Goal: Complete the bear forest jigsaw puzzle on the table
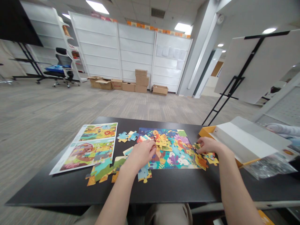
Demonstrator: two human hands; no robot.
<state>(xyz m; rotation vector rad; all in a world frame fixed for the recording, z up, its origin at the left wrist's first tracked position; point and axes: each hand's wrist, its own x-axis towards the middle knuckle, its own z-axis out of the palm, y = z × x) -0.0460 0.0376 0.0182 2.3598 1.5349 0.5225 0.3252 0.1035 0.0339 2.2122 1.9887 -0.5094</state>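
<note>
My left hand [144,152] is over the left part of a colourful animal picture board [172,159]. Its fingers are curled together, and what they hold, if anything, is hidden. Red and white puzzle pieces [143,137] show just behind it, and yellow puzzle pieces [161,139] lie on the board beside its fingertips. At the board's right edge, my right hand [207,145] has its fingertips closed on a puzzle piece within a loose pile of yellow and orange pieces [201,161]. Joined green puzzle pieces [102,169] lie left of my left forearm.
A printed picture sheet [70,156] lies on the black table [178,187] at left. Blue puzzle pieces [127,136] are near the sheet. An open yellow and white box [239,142] stands at right, with clear plastic wrapping [269,168] beside it.
</note>
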